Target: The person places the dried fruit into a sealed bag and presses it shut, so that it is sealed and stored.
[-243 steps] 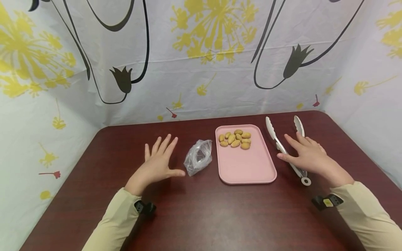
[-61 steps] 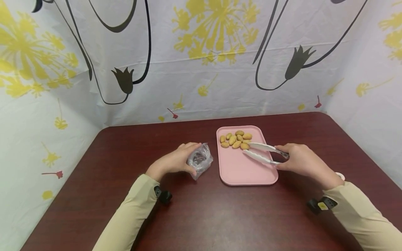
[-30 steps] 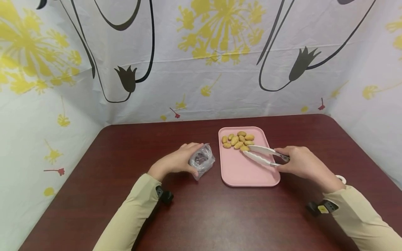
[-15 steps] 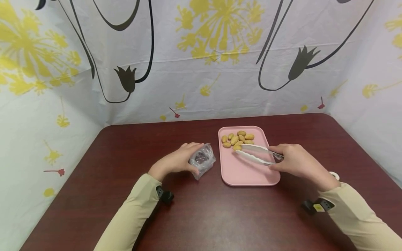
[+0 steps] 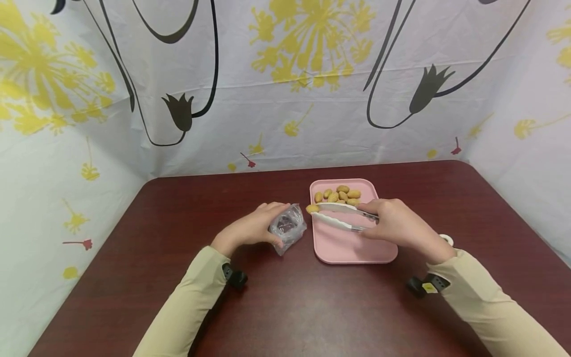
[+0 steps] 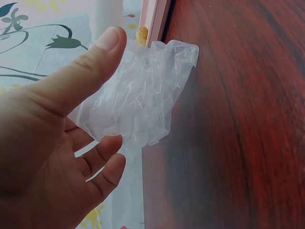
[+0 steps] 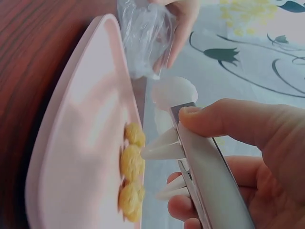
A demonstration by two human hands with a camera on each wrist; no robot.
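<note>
My left hand point(image 5: 250, 228) holds a crumpled clear plastic bag point(image 5: 294, 237) upright on the table, thumb and fingers round its side. The bag's mouth faces up. In the left wrist view the thumb lies against the bag point(image 6: 138, 95). With my right hand point(image 5: 399, 225) I grip metal tongs point(image 5: 334, 221) with white scalloped tips. Between those tips is one yellow-brown oval nut-like piece point(image 5: 313, 208), over the left rim of the pink tray point(image 5: 352, 250), close to the bag. Several similar pieces point(image 5: 342, 189) lie at the tray's far end, partly hidden by the tongs.
The dark red-brown table point(image 5: 285, 307) reaches back to a white patterned cloth point(image 5: 267, 109) hanging behind it and at both sides. The tray's raised rim stands just right of the bag, with a narrow gap between.
My right hand took up the tongs and gripped one piece from the cluster. It has carried it left to the tray's rim. My left hand took hold of the bag and stays there.
</note>
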